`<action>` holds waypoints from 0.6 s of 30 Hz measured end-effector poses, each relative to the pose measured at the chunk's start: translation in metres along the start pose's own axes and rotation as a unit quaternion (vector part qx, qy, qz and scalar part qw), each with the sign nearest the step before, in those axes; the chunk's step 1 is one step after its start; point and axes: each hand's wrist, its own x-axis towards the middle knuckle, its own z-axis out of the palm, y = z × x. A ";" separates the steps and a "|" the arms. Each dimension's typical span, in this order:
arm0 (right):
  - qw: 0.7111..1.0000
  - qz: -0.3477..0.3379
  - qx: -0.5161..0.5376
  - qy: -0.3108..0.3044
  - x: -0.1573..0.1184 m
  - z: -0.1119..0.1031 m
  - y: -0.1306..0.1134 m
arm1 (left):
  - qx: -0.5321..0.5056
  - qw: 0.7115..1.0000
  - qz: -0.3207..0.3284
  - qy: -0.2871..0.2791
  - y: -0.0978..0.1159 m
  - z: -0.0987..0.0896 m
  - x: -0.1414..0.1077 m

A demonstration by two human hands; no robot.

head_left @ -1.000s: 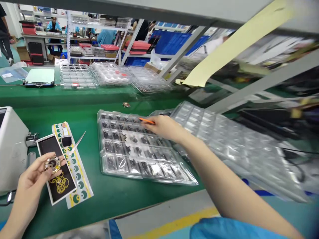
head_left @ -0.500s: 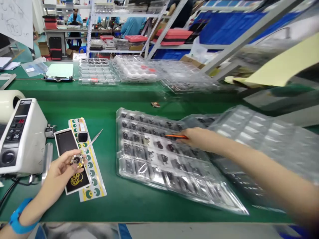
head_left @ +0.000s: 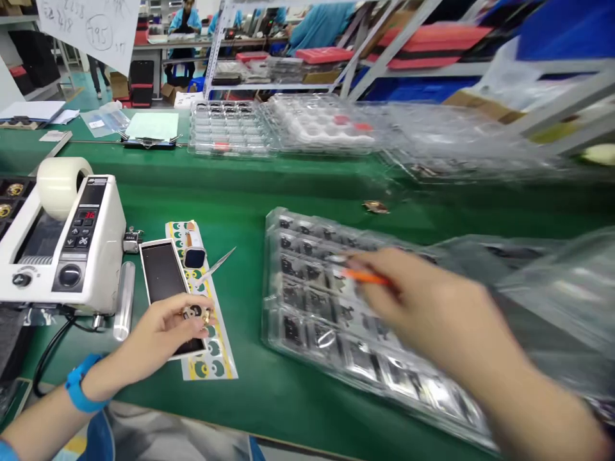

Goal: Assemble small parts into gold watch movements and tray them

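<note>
My left hand (head_left: 168, 326) pinches a small round metal part (head_left: 195, 312) with a dark middle, above a shallow white-edged black tray (head_left: 163, 272). Under that tray lies a sticker sheet (head_left: 225, 358) with yellow and green round shapes. A small watch (head_left: 195, 258) with a dark square face and silver pointed tweezers (head_left: 218, 264) rest on the sheet. My right hand (head_left: 418, 294), blurred by motion, is closed around a thin orange tool (head_left: 366, 276). It hovers over a clear plastic compartment tray (head_left: 271, 301) holding several small black parts. The tool's tip is too blurred to make out.
A white tape dispenser (head_left: 103, 256) stands at the left, with a clear tube (head_left: 125, 301) beside it. More clear trays (head_left: 230, 128) and a clipboard (head_left: 152, 128) line the back ledge. Further plastic trays (head_left: 567, 269) lie at the right. A small copper-coloured piece (head_left: 376, 207) lies behind.
The view has turned left, so things sit further right in the picture. My right hand has come nearer, back over the tray, with the orange tool. The left hand still holds the round part.
</note>
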 end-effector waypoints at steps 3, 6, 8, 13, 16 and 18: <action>0.971 -0.216 0.095 0.040 0.003 -0.001 -0.086 | -0.009 1.000 -0.021 -0.016 0.005 0.002 0.000; 0.949 -0.266 0.148 0.086 0.005 0.003 -0.140 | -0.021 0.999 -0.041 0.002 0.008 0.003 0.000; 0.942 -0.268 0.169 0.113 0.003 0.009 -0.154 | -0.032 0.998 -0.053 0.018 0.008 0.002 0.000; 0.937 -0.258 0.204 0.120 -0.011 0.018 -0.150 | -0.064 0.995 -0.077 0.023 0.007 0.004 0.000; 0.941 -0.250 0.213 0.085 -0.018 0.016 -0.148 | -0.066 0.994 -0.081 0.002 0.008 0.005 0.000; 0.940 -0.255 0.214 0.075 -0.020 0.014 -0.148 | -0.057 0.995 -0.084 -0.002 0.008 0.006 0.000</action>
